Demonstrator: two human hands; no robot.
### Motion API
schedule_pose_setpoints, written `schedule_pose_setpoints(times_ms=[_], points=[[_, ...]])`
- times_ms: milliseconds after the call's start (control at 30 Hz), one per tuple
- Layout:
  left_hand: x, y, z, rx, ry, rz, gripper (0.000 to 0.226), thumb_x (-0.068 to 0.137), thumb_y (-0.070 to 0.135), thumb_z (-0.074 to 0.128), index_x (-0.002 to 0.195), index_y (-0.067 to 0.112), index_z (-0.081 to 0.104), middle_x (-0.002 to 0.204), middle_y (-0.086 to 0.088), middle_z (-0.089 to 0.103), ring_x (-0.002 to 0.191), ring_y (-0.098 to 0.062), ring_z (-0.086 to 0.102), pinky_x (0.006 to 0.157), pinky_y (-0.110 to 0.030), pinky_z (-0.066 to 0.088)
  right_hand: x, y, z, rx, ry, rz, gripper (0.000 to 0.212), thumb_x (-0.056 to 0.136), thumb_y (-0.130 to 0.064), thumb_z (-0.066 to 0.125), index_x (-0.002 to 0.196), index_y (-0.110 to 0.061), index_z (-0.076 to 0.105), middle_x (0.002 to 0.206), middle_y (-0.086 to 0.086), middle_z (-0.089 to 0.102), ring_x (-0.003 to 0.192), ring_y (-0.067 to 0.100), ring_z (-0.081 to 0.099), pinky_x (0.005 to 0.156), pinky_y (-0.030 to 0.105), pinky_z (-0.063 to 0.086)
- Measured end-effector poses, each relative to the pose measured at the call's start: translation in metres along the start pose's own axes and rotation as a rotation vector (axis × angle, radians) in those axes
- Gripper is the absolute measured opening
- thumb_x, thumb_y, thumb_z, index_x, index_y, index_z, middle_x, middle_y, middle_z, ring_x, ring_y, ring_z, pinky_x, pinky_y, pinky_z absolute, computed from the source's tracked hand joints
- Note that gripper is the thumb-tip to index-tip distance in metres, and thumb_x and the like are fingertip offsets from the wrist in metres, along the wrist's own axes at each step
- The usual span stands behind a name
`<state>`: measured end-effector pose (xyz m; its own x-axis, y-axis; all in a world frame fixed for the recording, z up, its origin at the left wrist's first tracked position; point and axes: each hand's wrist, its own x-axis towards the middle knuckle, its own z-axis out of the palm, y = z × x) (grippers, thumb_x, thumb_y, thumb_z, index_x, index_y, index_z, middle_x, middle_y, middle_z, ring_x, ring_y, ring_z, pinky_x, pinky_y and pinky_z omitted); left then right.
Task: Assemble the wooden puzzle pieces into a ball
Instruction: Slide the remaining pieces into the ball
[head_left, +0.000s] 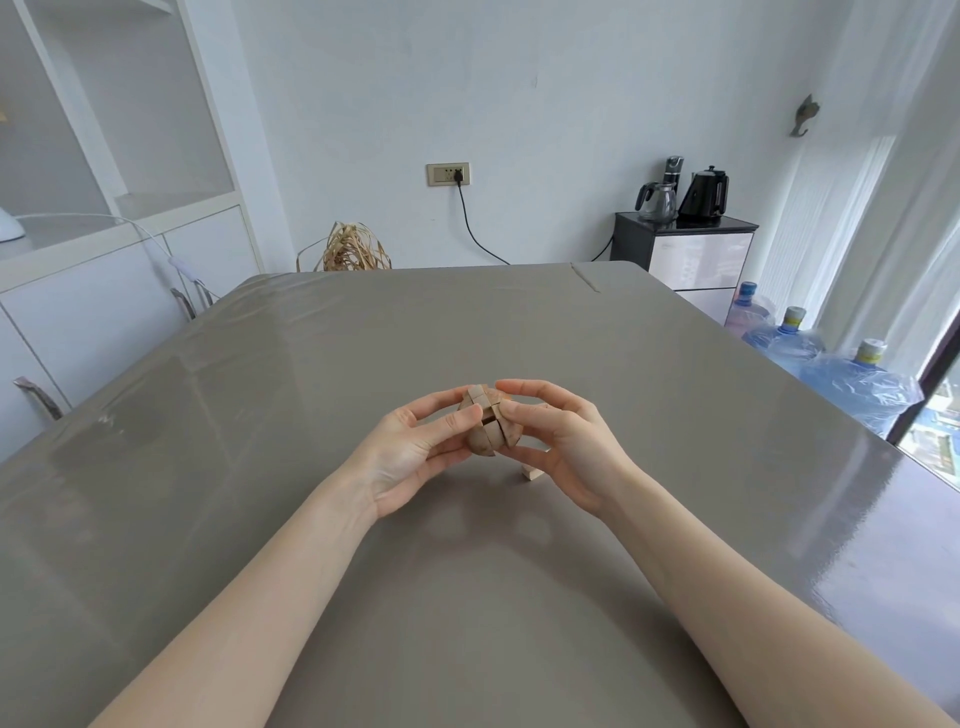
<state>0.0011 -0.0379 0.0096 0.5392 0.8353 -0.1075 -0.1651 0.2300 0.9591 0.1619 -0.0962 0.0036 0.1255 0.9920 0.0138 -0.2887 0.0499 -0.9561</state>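
A wooden puzzle ball (487, 434) made of several interlocked light-brown pieces is held above the grey table (260, 467), with seams and a small gap showing on its near face. My left hand (415, 452) grips its left side with thumb and fingers. From the right, my right hand (561, 441) pinches it, thumb on the front and fingers over the top. One loose wooden piece (530, 473) lies on the table just below my right hand, partly hidden by it.
White cabinets (104, 270) stand at the left. A woven basket (353, 249) sits beyond the table's far edge. At the right are a black stand with kettles (685, 244) and several blue water bottles (810, 353).
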Motion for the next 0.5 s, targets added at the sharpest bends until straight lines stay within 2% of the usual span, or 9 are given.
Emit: schedule_pose_setpoints(times_ms=[67, 133, 233, 333, 500], points=[[-0.0001, -0.0007, 0.0004, 0.023, 0.006, 0.013, 0.053, 0.065, 0.023, 0.071, 0.117, 0.013, 0.064, 0.098, -0.012, 0.072, 0.090, -0.020, 0.069, 0.085, -0.027, 0.054, 0.0000, 0.0003, 0.0003, 0.013, -0.004, 0.001, 0.027, 0.086, -0.007, 0.064, 0.113, -0.008, 0.064, 0.100, 0.021, 0.060, 0.090, 0.021, 0.066, 0.080, 0.035, 0.057], [0.0003, -0.0014, 0.0010, 0.043, 0.021, 0.035, 0.051, 0.068, 0.023, 0.071, 0.117, 0.012, 0.064, 0.096, -0.012, 0.072, 0.088, -0.020, 0.070, 0.078, -0.025, 0.056, 0.0000, 0.0003, 0.0005, 0.027, -0.009, 0.005, 0.027, 0.086, -0.007, 0.064, 0.113, -0.008, 0.064, 0.101, 0.020, 0.060, 0.090, 0.021, 0.066, 0.079, 0.034, 0.057], [0.0001, -0.0018, 0.0013, 0.061, 0.034, 0.073, 0.038, 0.079, 0.016, 0.068, 0.116, 0.010, 0.063, 0.093, -0.016, 0.071, 0.080, -0.021, 0.070, 0.071, -0.023, 0.056, 0.0006, 0.0000, 0.0003, 0.039, -0.017, 0.007, 0.028, 0.086, -0.007, 0.064, 0.113, -0.008, 0.064, 0.102, 0.020, 0.060, 0.092, 0.022, 0.066, 0.082, 0.037, 0.057], [-0.0003, -0.0018, 0.0009, 0.073, 0.046, 0.097, 0.031, 0.084, 0.012, 0.065, 0.115, 0.010, 0.063, 0.088, -0.016, 0.071, 0.078, -0.023, 0.070, 0.070, -0.023, 0.056, 0.0011, -0.0003, 0.0004, 0.035, -0.024, 0.007, 0.028, 0.086, -0.007, 0.064, 0.114, -0.009, 0.065, 0.103, 0.020, 0.062, 0.093, 0.022, 0.066, 0.087, 0.040, 0.056], [-0.0016, -0.0002, 0.0026, 0.050, 0.033, 0.112, 0.045, 0.066, 0.023, 0.072, 0.109, 0.013, 0.065, 0.089, -0.010, 0.075, 0.084, -0.020, 0.071, 0.073, -0.023, 0.057, 0.0011, -0.0009, -0.0013, 0.066, -0.043, 0.026, 0.027, 0.086, -0.008, 0.063, 0.113, -0.011, 0.066, 0.103, 0.014, 0.068, 0.096, 0.024, 0.065, 0.093, 0.043, 0.053]])
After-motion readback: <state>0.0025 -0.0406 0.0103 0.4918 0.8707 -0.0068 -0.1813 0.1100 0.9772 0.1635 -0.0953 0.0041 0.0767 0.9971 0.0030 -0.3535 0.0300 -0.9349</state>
